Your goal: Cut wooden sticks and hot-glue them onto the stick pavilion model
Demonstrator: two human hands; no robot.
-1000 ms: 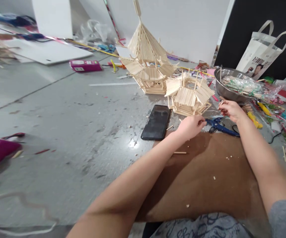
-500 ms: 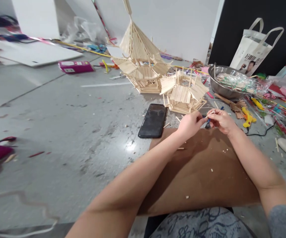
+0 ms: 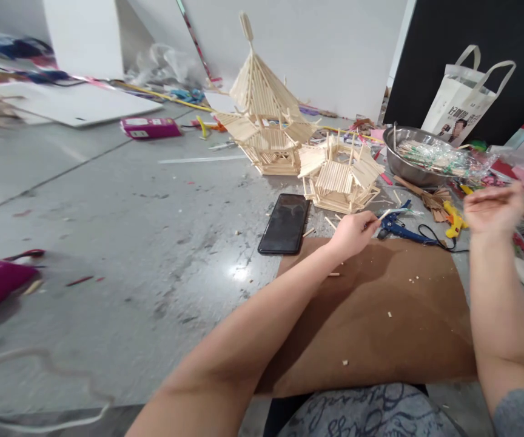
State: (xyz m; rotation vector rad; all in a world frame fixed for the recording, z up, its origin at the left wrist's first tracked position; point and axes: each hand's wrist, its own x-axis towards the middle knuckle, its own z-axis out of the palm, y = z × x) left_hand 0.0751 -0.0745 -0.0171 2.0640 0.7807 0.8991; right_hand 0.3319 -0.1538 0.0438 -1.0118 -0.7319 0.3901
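Note:
My left hand (image 3: 354,233) is pinched shut on a short wooden stick (image 3: 387,213) at the far edge of a brown cardboard sheet (image 3: 380,315). Just beyond it lies a blue tool (image 3: 401,230). My right hand (image 3: 493,209) is raised to the right, blurred by motion, fingers loosely curled; whether anything is in it I cannot make out. A small stick-built pavilion piece (image 3: 341,179) sits just past my left hand, with a taller stick tower (image 3: 264,118) behind it. A black phone (image 3: 285,223) lies left of the cardboard.
A metal bowl (image 3: 407,167) with bagged sticks stands at the right, near a yellow tool (image 3: 453,220) and a white tote bag (image 3: 466,100). Colourful scraps litter the right floor. A magenta box (image 3: 150,127) and white boards (image 3: 75,103) lie far left.
My hands met over the blue tool, then my right hand swung away to the right and rose. My left hand stayed put, now holding the stick alone.

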